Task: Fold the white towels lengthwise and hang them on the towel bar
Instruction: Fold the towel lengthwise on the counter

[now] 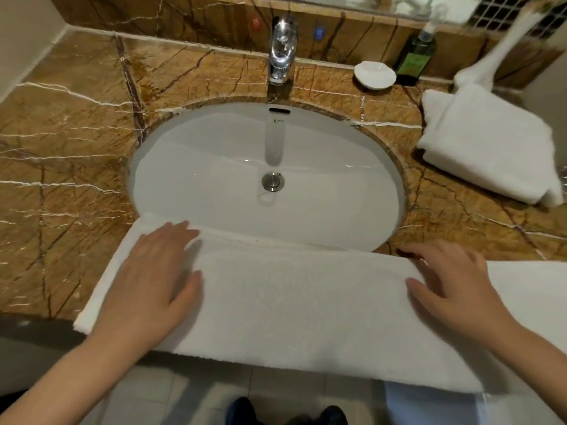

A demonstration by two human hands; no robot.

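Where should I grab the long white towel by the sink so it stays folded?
Probably pinch all layers of the towel along its far edge, one hand near each end, coming from above. It is a long floppy strip lying in layers, so a middle grab would likely let it sag. The left hand and right hand rest on it near those spots.

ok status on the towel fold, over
Flat on the towel: left hand, right hand. Folded long along the counter front edge, overlapping the sink rim. A second folded towel far right, apart. No towel bar in view.
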